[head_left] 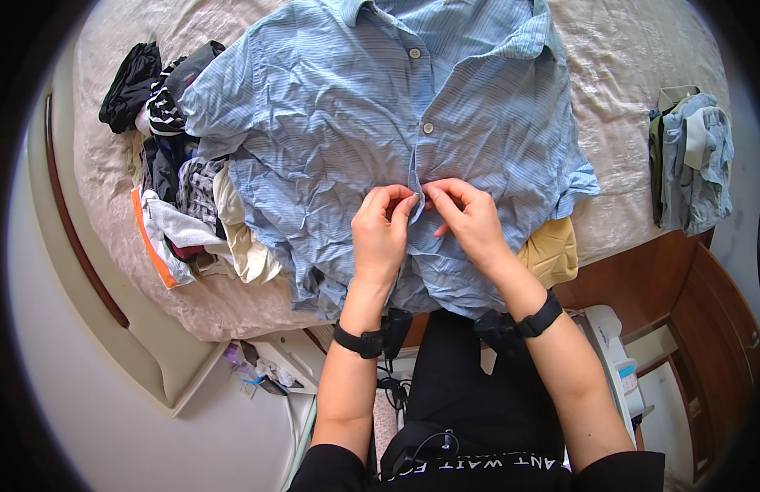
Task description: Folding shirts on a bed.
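A light blue striped button-up shirt [330, 107] lies spread out on the bed, its collar at the far side and its fabric wrinkled. Two white buttons show along the front above my hands. At the lower part of the front opening, my left hand [384, 230] pinches the placket edge between thumb and index finger. Close beside it on the right, my right hand [466, 217] has its fingertips pinched on the same front edge. My fingers hide any button between them. Both wrists wear black straps with devices.
Piled clothes [187, 180] in dark, grey and cream lie left on the pale bedspread [618, 205]. Yellow cloth [554, 250] peeks from under the shirt. Folded clothes with a hanger [696, 160] sit at the far right. Wooden furniture [683, 295] stands at lower right.
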Demonstrator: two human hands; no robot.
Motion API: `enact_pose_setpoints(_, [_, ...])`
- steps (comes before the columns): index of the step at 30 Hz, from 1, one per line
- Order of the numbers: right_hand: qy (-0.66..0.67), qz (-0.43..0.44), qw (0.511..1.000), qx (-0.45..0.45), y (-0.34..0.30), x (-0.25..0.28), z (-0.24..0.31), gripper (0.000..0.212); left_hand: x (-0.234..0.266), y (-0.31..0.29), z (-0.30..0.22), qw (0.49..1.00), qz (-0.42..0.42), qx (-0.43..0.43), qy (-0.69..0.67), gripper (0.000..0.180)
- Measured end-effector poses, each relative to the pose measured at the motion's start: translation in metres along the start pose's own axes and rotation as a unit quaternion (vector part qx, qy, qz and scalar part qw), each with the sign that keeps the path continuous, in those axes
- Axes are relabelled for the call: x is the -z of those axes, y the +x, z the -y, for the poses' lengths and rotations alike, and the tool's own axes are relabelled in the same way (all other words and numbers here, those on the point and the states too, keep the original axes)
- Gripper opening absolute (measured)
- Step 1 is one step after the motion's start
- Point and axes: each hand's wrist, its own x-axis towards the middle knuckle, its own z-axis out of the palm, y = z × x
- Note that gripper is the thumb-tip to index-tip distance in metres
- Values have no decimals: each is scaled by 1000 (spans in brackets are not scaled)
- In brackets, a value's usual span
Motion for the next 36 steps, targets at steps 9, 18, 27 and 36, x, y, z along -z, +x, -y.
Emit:
enact_pose_setpoints(9, [5, -5, 1000, 1, -4, 0, 3, 11, 2, -2, 0, 994, 30, 59, -91, 8])
enact_pose_setpoints(18, [-212, -28, 947, 239, -4, -1, 7, 7, 3, -3, 2, 945, 45, 166, -279, 13])
enact_pose_setpoints(27, [-266, -68, 895, 352, -5, -1, -1, 10, -2, 3, 3, 919, 46, 211, -331, 16])
enact_pose_setpoints(36, [-284, -85, 892, 341, -6, -4, 0, 12, -2, 4, 8, 910, 72, 223, -342, 16])
